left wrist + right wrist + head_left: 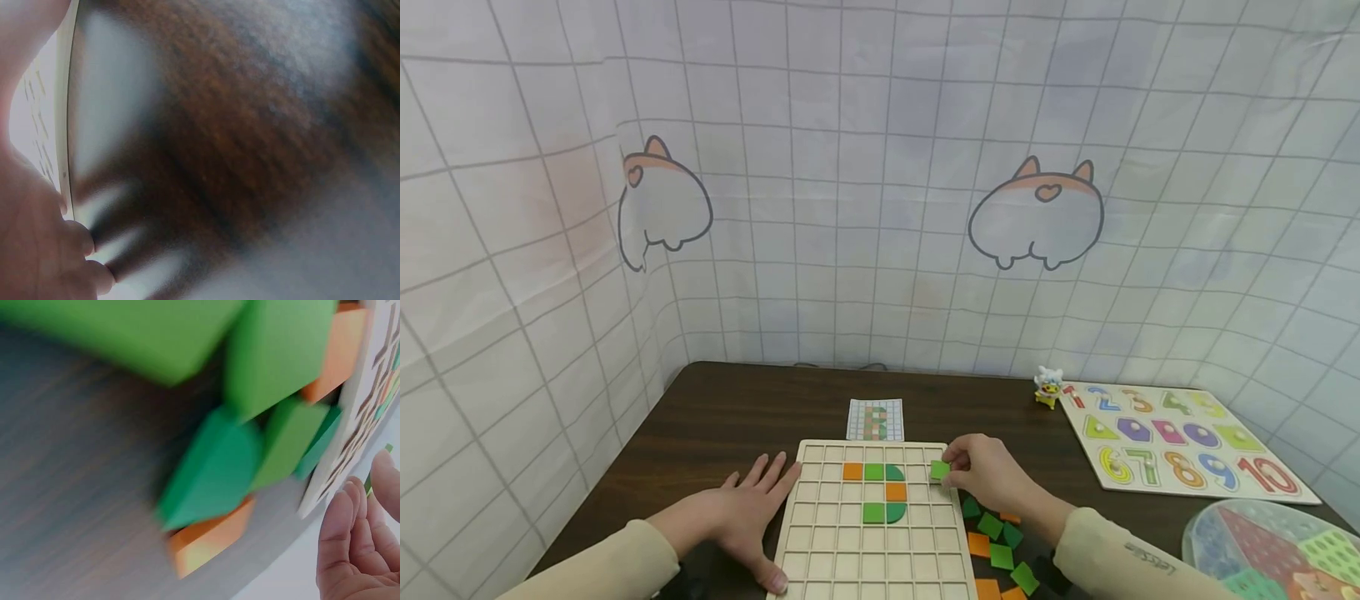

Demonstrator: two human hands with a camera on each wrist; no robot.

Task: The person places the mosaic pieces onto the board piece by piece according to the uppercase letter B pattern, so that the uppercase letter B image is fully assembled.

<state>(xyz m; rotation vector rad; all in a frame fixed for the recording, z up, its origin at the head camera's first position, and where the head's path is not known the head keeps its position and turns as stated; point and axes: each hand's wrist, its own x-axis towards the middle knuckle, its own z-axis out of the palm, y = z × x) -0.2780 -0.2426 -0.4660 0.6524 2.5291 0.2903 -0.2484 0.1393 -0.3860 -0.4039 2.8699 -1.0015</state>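
Observation:
A pale wooden grid board [842, 567] lies on the dark table, with orange and green squares and two teal quarter-round tiles set in its upper cells. My right hand [988, 473] pinches a light green square tile [939, 471] between thumb and fingers over the board's upper right cells. In the right wrist view the thumb and fingers [359, 534] show the thin green tile's edge between them. My left hand [748, 510] rests at the board's left edge, fingers spread and thumb near the lower left corner. The left wrist view shows fingertips [81, 240] beside the board's side.
Loose orange, green and teal tiles [1002, 556] lie along the board's right side. A pattern card [876, 419] sits behind the board. To the right are a small figurine [1048, 387], a number puzzle board [1180, 442] and a clear round-edged container [1262, 550].

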